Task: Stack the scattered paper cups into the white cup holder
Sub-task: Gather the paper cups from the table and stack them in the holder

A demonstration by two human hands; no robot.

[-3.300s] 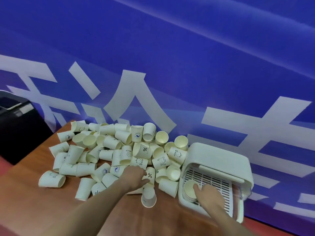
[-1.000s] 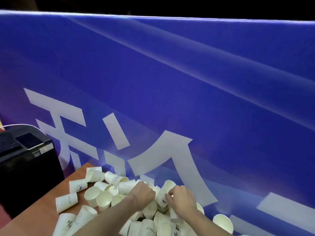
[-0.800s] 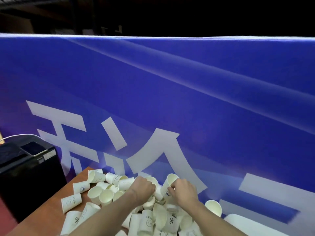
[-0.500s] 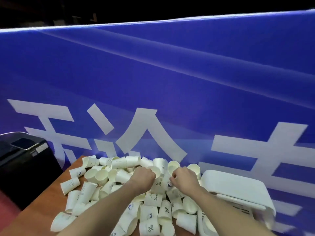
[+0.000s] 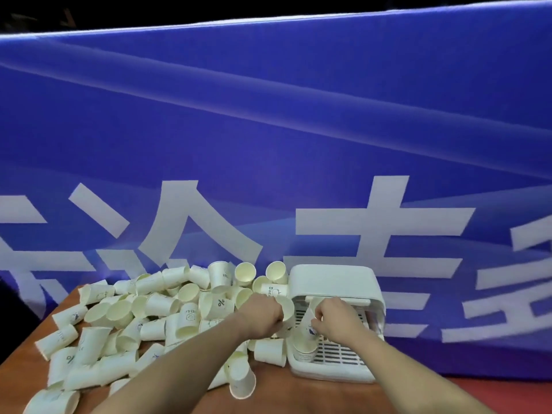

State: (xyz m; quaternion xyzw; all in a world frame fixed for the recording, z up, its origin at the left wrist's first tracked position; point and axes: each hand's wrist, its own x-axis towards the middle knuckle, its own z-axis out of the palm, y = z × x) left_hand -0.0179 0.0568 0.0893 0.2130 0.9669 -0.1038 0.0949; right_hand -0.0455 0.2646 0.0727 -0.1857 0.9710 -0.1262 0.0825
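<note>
A blue banner (image 5: 268, 130) with large white characters fills the back of the view. Below it a brown table (image 5: 313, 392) runs across the bottom, and a pile (image 5: 155, 318) of white paper cups covers most of its left and middle part, the cups lying on their sides and pointing every way, some printed with small blue marks. The white holder (image 5: 334, 283) stands at the right end of the pile, against the banner, with a hooded top and a slotted tray in front. On the left side of that tray a short stack (image 5: 305, 345) of nested cups leans toward the hood. The right hand (image 5: 333, 319) is over the tray, its fingers curled and pinching the top cup of the stack. The left hand (image 5: 263, 316) is at the pile's right edge, just beside the holder, fingers curled around a cup (image 5: 286, 307) whose open mouth faces the camera.
</note>
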